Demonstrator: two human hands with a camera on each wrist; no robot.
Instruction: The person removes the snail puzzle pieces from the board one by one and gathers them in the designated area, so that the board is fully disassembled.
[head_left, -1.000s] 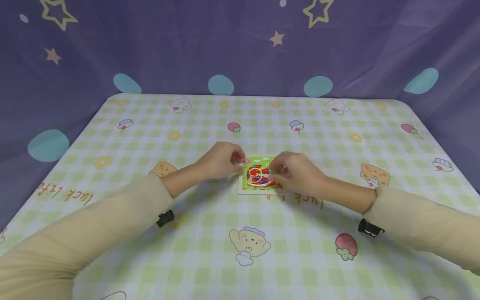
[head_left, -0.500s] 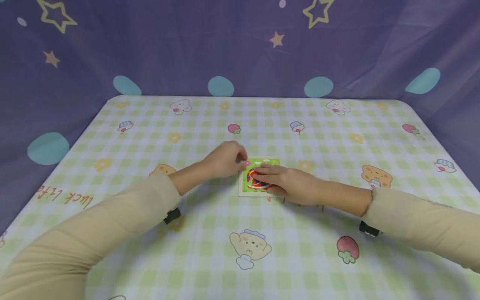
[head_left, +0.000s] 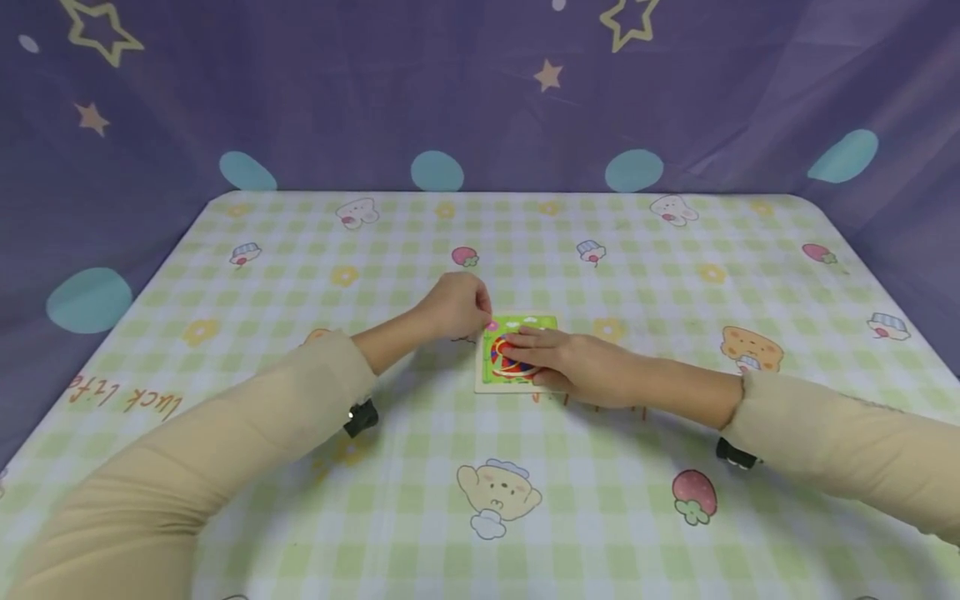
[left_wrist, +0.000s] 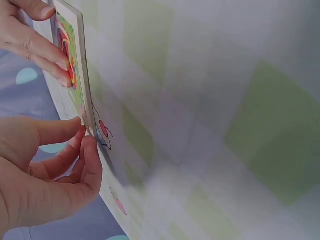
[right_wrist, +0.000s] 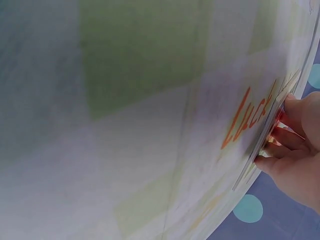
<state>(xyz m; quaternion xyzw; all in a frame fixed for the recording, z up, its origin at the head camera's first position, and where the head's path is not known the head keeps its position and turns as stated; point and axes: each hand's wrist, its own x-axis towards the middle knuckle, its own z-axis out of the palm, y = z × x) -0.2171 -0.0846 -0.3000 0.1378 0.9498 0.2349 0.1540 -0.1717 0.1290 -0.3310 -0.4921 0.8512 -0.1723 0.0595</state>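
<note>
A small square puzzle board (head_left: 495,387) with a pale rim lies on the tablecloth in the head view. Its picture is green with a round red, blue and yellow figure, partly covered. My left hand (head_left: 454,307) pinches the board's far left corner; in the left wrist view, thumb and fingers (left_wrist: 89,150) meet at that corner. From the right side my right hand (head_left: 588,367) lies over the picture, its fingers stretched out and touching the figure. The board's right part is hidden beneath that hand. In the right wrist view the board (right_wrist: 255,152) shows edge-on.
A green-and-white checked tablecloth (head_left: 375,517) with printed cartoons covers the table. A purple curtain (head_left: 337,92) with stars and teal ovals hangs behind and beside it. Small black devices sit under both wrists, one by the left cuff (head_left: 362,418) and one by the right cuff (head_left: 738,453).
My right hand has gone from bent fingers over the board's right side to lying flat on the picture. My left hand has shifted slightly right and away, staying at the corner.
</note>
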